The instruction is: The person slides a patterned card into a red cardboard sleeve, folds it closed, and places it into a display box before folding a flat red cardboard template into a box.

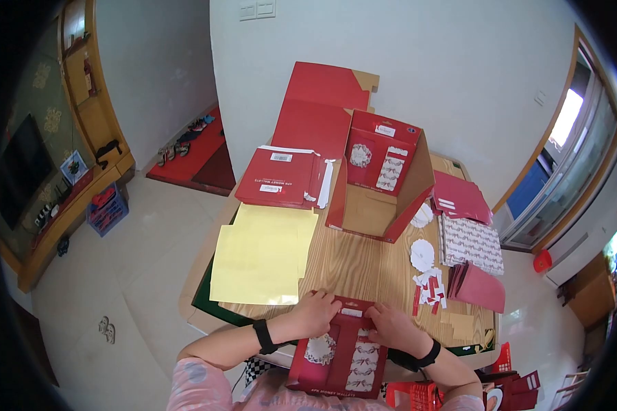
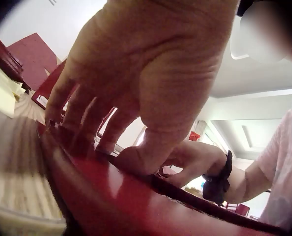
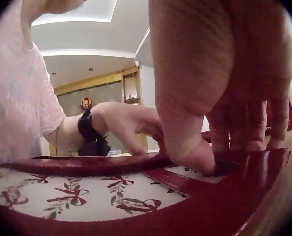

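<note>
A flat red printed box [image 1: 343, 353], lettered for money wallets, lies tilted at the table's near edge against the person's front. Its face carries a round wreath label and a strip of bow-patterned bands. At its top end the left hand [image 1: 315, 315] grips the left corner, thumb on the near side and fingers over the edge. The right hand [image 1: 394, 327] holds the right corner, its thumb [image 3: 187, 147] pressed down beside the patterned strip. Glossy red card [image 2: 111, 191] fills the lower left wrist view under the left fingers.
Yellow sheets [image 1: 257, 257] lie left of the hands, before a stack of red packs [image 1: 277, 181]. An open red carton [image 1: 408, 195] stands at the back. Along the right are a bow-patterned stack [image 1: 473, 243], red wallets [image 1: 483, 288], scalloped white rounds [image 1: 422, 255] and small tags [image 1: 428, 288].
</note>
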{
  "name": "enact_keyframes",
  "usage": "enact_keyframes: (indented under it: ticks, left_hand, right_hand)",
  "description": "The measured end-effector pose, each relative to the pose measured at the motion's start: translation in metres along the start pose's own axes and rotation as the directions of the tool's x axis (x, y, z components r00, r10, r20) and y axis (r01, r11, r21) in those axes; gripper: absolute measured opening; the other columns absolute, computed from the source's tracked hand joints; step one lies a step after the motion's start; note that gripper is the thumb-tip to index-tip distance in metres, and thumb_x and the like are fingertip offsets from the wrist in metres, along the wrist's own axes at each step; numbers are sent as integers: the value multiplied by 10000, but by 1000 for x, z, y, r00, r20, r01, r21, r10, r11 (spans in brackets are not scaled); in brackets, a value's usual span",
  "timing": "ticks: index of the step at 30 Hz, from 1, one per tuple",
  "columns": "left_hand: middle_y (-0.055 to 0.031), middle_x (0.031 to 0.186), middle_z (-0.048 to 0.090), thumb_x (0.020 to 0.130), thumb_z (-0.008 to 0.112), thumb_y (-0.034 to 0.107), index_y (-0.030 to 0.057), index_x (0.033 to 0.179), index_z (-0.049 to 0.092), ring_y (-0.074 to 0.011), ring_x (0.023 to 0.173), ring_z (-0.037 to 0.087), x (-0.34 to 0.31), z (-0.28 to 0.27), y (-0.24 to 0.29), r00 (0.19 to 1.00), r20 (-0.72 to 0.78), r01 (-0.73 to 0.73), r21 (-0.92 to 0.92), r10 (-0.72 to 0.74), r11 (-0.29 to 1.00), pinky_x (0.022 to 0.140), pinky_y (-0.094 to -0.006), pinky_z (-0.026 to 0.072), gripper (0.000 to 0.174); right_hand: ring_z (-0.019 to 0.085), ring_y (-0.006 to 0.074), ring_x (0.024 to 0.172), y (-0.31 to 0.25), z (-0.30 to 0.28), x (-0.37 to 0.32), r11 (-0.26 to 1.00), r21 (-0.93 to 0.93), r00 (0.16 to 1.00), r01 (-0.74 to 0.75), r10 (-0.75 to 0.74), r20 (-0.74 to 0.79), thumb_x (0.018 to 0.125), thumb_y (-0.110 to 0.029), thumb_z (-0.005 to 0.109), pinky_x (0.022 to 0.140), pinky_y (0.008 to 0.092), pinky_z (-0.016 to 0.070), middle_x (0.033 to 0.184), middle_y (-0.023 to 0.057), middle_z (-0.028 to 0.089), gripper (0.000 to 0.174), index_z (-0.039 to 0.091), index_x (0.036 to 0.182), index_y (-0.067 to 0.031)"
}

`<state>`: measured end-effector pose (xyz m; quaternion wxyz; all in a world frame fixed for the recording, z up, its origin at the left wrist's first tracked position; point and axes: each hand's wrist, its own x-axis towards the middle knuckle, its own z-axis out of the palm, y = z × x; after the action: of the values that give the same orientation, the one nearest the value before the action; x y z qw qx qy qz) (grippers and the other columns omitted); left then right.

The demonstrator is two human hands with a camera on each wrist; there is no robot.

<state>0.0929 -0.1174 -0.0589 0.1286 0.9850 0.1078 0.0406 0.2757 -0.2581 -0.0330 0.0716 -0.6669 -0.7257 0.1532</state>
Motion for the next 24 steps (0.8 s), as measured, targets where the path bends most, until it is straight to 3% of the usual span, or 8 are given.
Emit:
enact_keyframes:
  ticks: [11,16,24]
  left_hand:
    - [-147,876,515,668,613,134,8,911,488,-309,870,516,-9,-3,3,994,104,-1,-136,16,991,738,-394,448,301]
    - [-150,884,534,654,654,131,8,924,486,-308,848,537,-8,-2,2,993,115,-15,-147,32,989,710,-395,459,340]
    - [-134,855,514,683,613,127,10,927,505,-295,842,519,-10,-6,0,985,168,-8,-220,46,976,713,-385,446,291]
  right_hand:
    - [532,315,928,-5,-11,-4,995,101,992,11,-23,126,710,-182,627,799,384,442,930,137,534,346,504,999,-37]
    - [538,320,917,-3,-10,-3,990,138,990,18,-36,134,717,-184,634,787,388,445,925,140,536,362,483,1016,-45]
    - [531,311,916,3,-11,-4,970,225,988,90,-115,102,742,-185,621,787,381,449,927,134,524,301,527,999,-59]
